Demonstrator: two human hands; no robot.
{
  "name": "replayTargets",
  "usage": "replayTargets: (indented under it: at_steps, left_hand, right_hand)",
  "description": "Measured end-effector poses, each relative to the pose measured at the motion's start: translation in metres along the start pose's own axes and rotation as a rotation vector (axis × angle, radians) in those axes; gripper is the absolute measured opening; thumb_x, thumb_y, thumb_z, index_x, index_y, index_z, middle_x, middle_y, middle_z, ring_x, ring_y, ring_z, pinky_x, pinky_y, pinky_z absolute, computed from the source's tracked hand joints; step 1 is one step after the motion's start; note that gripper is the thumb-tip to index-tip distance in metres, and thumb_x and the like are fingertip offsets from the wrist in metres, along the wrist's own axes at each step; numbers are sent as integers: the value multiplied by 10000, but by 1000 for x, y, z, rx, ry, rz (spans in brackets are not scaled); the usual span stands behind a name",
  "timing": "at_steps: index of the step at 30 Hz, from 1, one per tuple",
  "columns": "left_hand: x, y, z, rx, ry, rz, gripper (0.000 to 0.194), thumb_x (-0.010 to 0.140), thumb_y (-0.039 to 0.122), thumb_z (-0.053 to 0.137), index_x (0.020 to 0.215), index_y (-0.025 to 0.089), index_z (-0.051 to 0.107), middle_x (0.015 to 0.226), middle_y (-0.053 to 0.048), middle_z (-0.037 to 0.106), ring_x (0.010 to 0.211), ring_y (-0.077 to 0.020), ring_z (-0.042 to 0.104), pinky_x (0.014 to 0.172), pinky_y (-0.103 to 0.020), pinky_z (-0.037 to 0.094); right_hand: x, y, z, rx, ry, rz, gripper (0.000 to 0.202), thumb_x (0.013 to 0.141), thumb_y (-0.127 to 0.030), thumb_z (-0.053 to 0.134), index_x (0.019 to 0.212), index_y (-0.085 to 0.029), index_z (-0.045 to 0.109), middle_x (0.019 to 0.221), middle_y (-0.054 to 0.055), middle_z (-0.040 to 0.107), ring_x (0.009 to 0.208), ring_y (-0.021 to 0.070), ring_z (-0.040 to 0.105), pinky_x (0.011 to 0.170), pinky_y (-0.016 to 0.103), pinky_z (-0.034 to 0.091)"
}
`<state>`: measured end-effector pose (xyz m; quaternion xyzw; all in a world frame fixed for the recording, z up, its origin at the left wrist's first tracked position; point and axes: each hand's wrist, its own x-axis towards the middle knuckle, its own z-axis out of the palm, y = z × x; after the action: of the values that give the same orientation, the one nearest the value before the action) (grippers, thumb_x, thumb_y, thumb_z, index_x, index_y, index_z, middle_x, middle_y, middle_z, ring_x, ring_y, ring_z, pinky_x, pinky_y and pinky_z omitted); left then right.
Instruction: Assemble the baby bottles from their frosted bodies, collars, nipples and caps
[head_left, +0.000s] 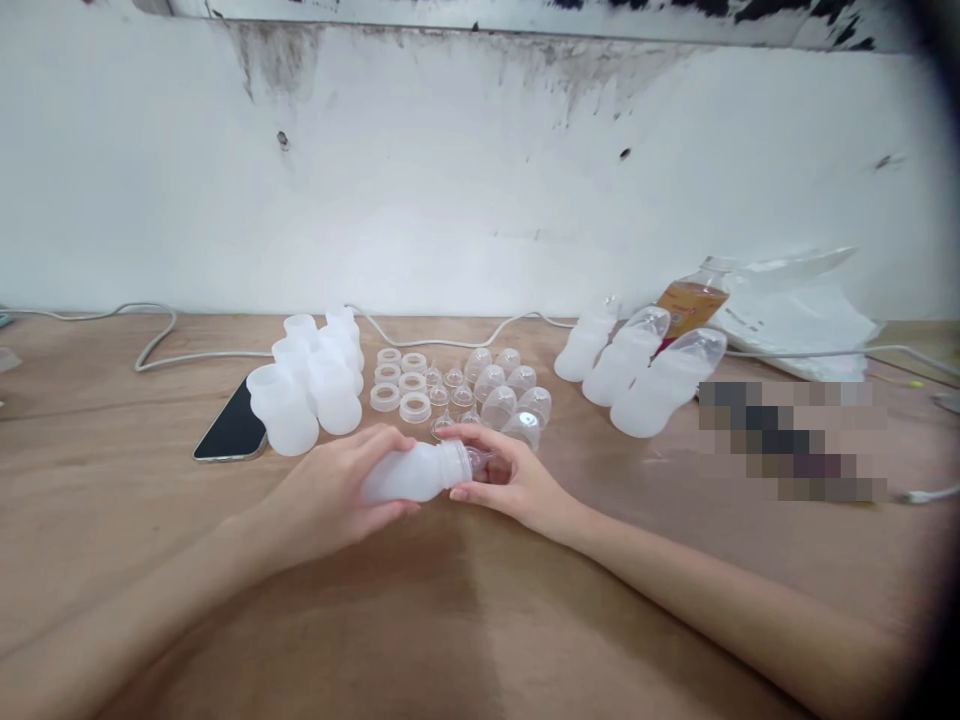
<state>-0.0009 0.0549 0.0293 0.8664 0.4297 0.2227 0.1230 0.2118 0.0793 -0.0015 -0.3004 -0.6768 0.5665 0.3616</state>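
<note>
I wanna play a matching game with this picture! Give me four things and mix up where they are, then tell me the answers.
Things
1. phone
2. six rings
3. drink bottle
4. tipped white bottle

Places
A. beside the crinkly plastic bag
B. in the left hand
C. flat on the table, by the open white bottles
D. left of the little clear teats

Right pairs: 1-C, 2-D, 3-A, 4-B

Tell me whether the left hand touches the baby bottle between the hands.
Touching. The head view shows the left hand wrapped around the frosted baby bottle, digits against both its sides.
</note>
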Motion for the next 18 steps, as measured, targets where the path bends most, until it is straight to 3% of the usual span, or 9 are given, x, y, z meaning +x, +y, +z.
replayTargets:
  at_steps: [2,4,6,9,11,14,16,18]
  left_hand:
    - [-3,-3,8,255,150,201,279,767,283,540,1018,202,447,1019,-51,571,841,-194,570,689,-307,440]
    - [-4,-8,14,368,243,319,288,774,267,543,1028,189,430,1038,-67,565,885,-195,560,733,-318,436]
    - [-4,-12,15,325,248,302,400,738,356,583,1053,183,406,1073,-83,547,945,-205,540,771,-322,437]
    - [-3,-14,6,153,186,89,539,727,476,543,1135,175,362,1133,-97,512,1023,-215,503,811,-325,434]
    - [-2,-14,-2,110,79,-30,451,791,458,454,1140,180,391,1089,-73,541,981,-205,523,799,-329,433]
    - [-1,-15,-7,139,-78,-20,316,838,420,388,1053,209,483,963,-23,594,864,-187,553,753,-322,431]
    - [-2,-17,-3,194,-11,67,292,816,419,439,1013,213,500,935,-23,595,838,-185,549,735,-309,426]
    - [-3,-20,5,314,192,195,280,773,396,521,971,199,499,930,-49,581,841,-197,538,732,-316,416]
  right_hand:
    - [0,-1,1,7,-28,28,497,654,-240,670,1113,-212,484,938,32,554,724,119,592,624,242,505]
    - [-1,-1,1,25,-38,46,488,655,-245,667,1108,-206,490,902,31,569,707,130,601,572,234,514]
    - [-1,-1,1,36,-22,49,476,649,-246,670,1091,-200,499,908,37,570,723,143,603,540,231,524]
    - [-1,-1,0,64,1,36,483,658,-247,664,1107,-204,490,934,48,567,753,159,602,507,231,534]
    - [-1,-1,-1,67,10,29,486,661,-246,662,1114,-209,490,938,50,570,762,164,603,502,229,538]
    - [-1,-3,0,18,19,56,477,641,-245,676,1090,-214,518,998,54,564,709,142,608,501,213,535]
    - [-1,-4,0,-4,24,99,485,628,-253,685,1085,-212,526,1008,57,567,665,128,608,476,200,527]
    - [0,-4,0,10,29,133,512,622,-259,689,1101,-207,515,960,57,588,680,143,614,460,197,524]
